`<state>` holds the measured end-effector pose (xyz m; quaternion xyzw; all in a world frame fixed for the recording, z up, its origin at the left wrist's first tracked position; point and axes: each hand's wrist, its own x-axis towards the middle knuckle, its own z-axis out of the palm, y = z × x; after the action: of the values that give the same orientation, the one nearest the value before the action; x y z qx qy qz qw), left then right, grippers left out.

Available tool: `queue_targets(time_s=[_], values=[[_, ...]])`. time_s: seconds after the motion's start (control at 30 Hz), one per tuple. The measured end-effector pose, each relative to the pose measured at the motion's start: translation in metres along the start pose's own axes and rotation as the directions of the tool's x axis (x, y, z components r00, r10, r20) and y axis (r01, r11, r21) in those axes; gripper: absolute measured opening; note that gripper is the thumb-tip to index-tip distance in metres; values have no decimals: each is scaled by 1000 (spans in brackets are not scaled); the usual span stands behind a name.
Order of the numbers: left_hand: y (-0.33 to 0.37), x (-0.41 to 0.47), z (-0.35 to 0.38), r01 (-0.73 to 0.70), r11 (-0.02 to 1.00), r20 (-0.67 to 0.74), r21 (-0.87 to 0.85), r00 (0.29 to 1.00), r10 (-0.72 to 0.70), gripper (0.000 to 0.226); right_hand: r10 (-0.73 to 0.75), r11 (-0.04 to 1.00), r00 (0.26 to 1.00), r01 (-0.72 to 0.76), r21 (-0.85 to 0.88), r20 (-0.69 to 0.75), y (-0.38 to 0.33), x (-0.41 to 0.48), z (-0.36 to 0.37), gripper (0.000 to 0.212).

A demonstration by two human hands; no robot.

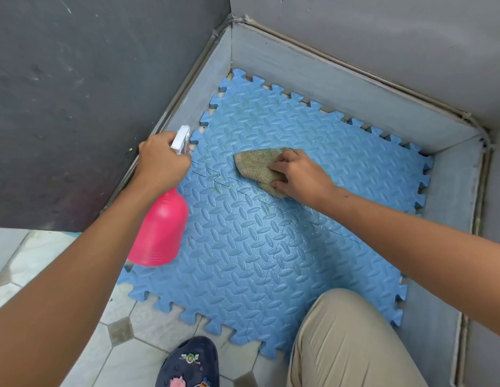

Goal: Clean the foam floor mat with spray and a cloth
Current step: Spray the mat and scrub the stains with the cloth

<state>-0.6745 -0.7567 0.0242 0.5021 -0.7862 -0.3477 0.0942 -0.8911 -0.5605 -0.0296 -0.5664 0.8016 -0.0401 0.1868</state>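
With your right hand (301, 174) curling its fingers into the cloth (257, 166) on the far middle of the mat (271, 261), press flat and wipe left over the green smears (222, 188), keeping your left hand (162, 160) wrapped round the spray bottle (162, 233) above the left edge

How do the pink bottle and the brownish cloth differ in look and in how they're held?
The spray bottle is pink and smooth, the cloth tan and fuzzy. The left hand grips the bottle in the air by its white trigger head; the right hand holds the cloth down on the foam mat. Both are over the mat, one per hand.
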Motion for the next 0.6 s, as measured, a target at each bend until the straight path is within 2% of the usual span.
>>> queue_targets(time_s=[0.1,0.2,0.27,0.33,0.43,0.53,0.6], values=[[0,1,0,-3,1000,-6,9,1000,3,37,18,1000,999,-18,5,-48,0,14,-6,30],[0,0,-1,-8,1000,-13,27,1000,8,35,129,989,980,-117,84,-149,9,37,-20,18],[0,0,0,-11,999,-8,36,1000,11,30,260,962,940,-232,143,-221,18,61,-30,11],[0,1,0,-7,999,-2,41,1000,8,24,399,912,876,-347,221,-272,26,88,-40,19],[-4,2,1,-9,1000,-8,17,1000,9,23,516,849,806,-436,299,-290,32,132,-44,10],[-7,3,2,-23,999,-15,37,1000,23,16,494,862,838,-435,260,-234,17,166,-39,22],[-8,5,2,-25,999,-18,29,1000,26,14,357,929,913,-325,177,-198,-12,167,-38,15]])
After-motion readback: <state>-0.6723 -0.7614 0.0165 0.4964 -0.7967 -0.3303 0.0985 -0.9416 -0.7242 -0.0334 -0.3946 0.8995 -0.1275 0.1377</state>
